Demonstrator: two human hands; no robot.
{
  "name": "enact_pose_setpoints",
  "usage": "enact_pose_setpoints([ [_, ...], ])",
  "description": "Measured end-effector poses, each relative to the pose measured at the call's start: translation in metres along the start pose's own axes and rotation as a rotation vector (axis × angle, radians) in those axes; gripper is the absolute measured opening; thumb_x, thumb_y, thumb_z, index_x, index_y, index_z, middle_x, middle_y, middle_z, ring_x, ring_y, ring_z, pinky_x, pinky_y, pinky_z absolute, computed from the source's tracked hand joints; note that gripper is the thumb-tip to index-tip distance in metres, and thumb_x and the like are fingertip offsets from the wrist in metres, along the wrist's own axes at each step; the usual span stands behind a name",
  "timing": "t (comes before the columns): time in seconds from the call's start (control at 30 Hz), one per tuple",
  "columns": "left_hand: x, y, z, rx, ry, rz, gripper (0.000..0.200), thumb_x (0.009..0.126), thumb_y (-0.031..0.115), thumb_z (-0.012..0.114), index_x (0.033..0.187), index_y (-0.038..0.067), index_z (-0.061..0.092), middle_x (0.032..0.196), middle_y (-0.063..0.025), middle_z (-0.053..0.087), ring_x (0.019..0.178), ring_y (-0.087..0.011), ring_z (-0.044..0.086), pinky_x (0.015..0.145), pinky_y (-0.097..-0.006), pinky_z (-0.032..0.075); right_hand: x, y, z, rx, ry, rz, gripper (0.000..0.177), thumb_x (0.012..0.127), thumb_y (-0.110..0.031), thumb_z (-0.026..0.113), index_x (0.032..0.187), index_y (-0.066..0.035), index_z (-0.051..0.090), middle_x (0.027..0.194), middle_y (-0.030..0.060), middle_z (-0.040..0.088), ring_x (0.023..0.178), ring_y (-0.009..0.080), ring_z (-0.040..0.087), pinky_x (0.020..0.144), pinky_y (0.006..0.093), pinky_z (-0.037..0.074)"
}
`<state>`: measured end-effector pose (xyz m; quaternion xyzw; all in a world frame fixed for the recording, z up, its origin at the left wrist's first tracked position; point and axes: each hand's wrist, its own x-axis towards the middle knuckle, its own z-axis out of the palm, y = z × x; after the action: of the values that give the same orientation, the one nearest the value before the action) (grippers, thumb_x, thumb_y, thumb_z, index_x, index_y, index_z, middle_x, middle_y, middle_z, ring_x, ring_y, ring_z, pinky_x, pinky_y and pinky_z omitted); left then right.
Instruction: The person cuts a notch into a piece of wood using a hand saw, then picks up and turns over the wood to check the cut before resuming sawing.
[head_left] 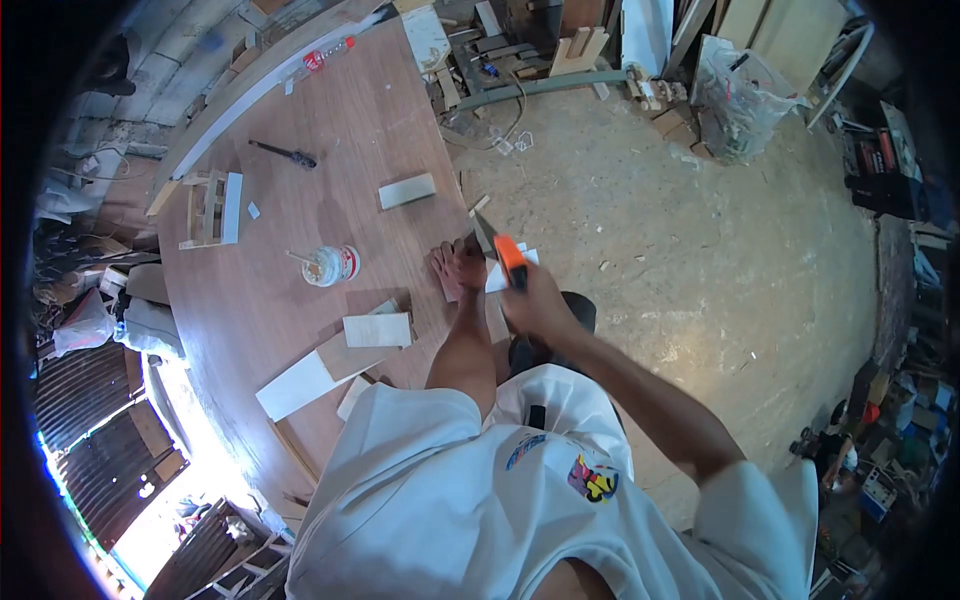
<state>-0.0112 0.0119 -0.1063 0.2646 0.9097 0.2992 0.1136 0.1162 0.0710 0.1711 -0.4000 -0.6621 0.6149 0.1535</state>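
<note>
My right hand (pixel 540 302) is closed round the orange handle of a handsaw (pixel 511 262), whose blade points up and left past the table's edge. My left hand (pixel 459 265) presses down at the right edge of the wooden table (pixel 385 125), on a piece of wood that its fingers mostly cover. A white piece (pixel 496 278) shows between the two hands, under the saw. Beyond my left hand a pale wood block (pixel 407 191) lies on the table.
On the table are a glue tub (pixel 331 266), stacked white boards (pixel 377 330), a small wooden frame (pixel 212 209), a dark tool (pixel 283 153) and a bottle (pixel 329 55). Scrap wood and a plastic bag (pixel 741 105) lie on the floor beyond.
</note>
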Motion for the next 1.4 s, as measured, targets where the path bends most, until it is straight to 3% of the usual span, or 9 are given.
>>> enact_pose_setpoints([
  [0.17,-0.010,0.058,-0.071,0.271,0.271,0.246,0.018,0.075,0.026,0.061,0.085,0.011,0.062,0.086,-0.0120,0.054,0.094,-0.0318,0.051,0.085,-0.0440,0.038,0.102,0.006,0.042,0.187,-0.038,0.370,0.006,0.076,0.001,0.046,0.076,-0.004,0.048,0.056,0.0050,0.046,0.039,0.0169,0.043,0.036,0.0360,0.036],
  [0.3,-0.005,0.054,-0.061,0.262,0.104,0.034,0.013,0.076,0.022,0.059,0.083,0.012,0.061,0.087,-0.0114,0.053,0.095,-0.0317,0.051,0.089,-0.0437,0.038,0.106,0.007,0.021,0.307,-0.106,0.590,0.010,0.078,0.002,0.044,0.076,-0.007,0.046,0.054,0.0055,0.044,0.036,0.0164,0.042,0.033,0.0339,0.034],
  [0.57,-0.008,0.056,-0.065,0.285,0.282,0.189,0.022,0.073,0.028,0.064,0.089,0.013,0.065,0.084,-0.0076,0.054,0.089,-0.0299,0.053,0.084,-0.0458,0.039,0.058,0.015,0.026,0.186,-0.029,0.237,0.009,0.075,-0.004,0.046,0.079,0.000,0.053,0.058,0.0126,0.053,0.045,0.0245,0.056,0.044,0.0393,0.044],
  [0.67,-0.007,0.054,-0.062,0.285,0.261,0.146,0.020,0.073,0.027,0.063,0.087,0.012,0.065,0.085,-0.0086,0.054,0.091,-0.0305,0.052,0.087,-0.0455,0.038,0.033,-0.018,0.006,0.153,-0.140,0.265,0.006,0.078,-0.001,0.048,0.083,-0.003,0.046,0.055,0.0038,0.046,0.039,0.0130,0.047,0.035,0.0308,0.037],
  [0.77,-0.007,0.051,-0.058,0.273,0.266,0.119,0.019,0.073,0.026,0.063,0.085,0.012,0.065,0.086,-0.0097,0.054,0.092,-0.0311,0.052,0.089,-0.0453,0.037,-0.012,-0.087,-0.033,0.290,-0.166,0.430,0.007,0.080,-0.003,0.051,0.085,-0.002,0.046,0.056,0.0029,0.046,0.040,0.0119,0.047,0.036,0.0296,0.037],
  [0.97,-0.003,0.045,-0.050,0.256,0.247,0.083,0.016,0.074,0.024,0.061,0.080,0.010,0.065,0.088,-0.0117,0.055,0.096,-0.0323,0.051,0.094,-0.0448,0.036,-0.052,-0.093,-0.052,0.264,-0.107,0.436,0.011,0.078,-0.005,0.053,0.088,-0.001,0.049,0.058,0.0006,0.041,0.042,0.0122,0.046,0.037,0.0313,0.036],
  [1.07,-0.001,0.043,-0.047,0.263,0.234,0.053,0.014,0.074,0.023,0.060,0.078,0.010,0.064,0.089,-0.0128,0.055,0.097,-0.0329,0.051,0.097,-0.0446,0.035,-0.035,-0.088,-0.038,0.195,-0.108,0.342,0.008,0.079,-0.005,0.052,0.085,0.000,0.051,0.059,0.0030,0.046,0.042,0.0149,0.050,0.037,0.0332,0.037],
  [1.2,-0.005,0.043,-0.055,0.263,0.101,0.063,0.020,0.075,0.027,0.060,0.081,0.008,0.064,0.099,-0.0131,0.056,0.101,-0.0324,0.051,0.097,-0.0445,0.036,0.065,0.008,0.013,0.170,-0.085,0.311,0.006,0.081,-0.007,0.051,0.078,-0.003,0.049,0.053,0.0046,0.048,0.039,0.0161,0.049,0.035,0.0334,0.038],
  [1.4,-0.002,0.066,-0.069,0.226,0.182,0.058,0.016,0.078,0.023,0.057,0.080,0.007,0.060,0.095,-0.0136,0.056,0.097,-0.0328,0.052,0.095,-0.0453,0.038,0.137,0.011,0.034,0.221,-0.108,0.671,0.015,0.084,-0.010,0.050,0.071,-0.003,0.050,0.051,0.0075,0.046,0.037,0.0187,0.047,0.034,0.0355,0.038],
])
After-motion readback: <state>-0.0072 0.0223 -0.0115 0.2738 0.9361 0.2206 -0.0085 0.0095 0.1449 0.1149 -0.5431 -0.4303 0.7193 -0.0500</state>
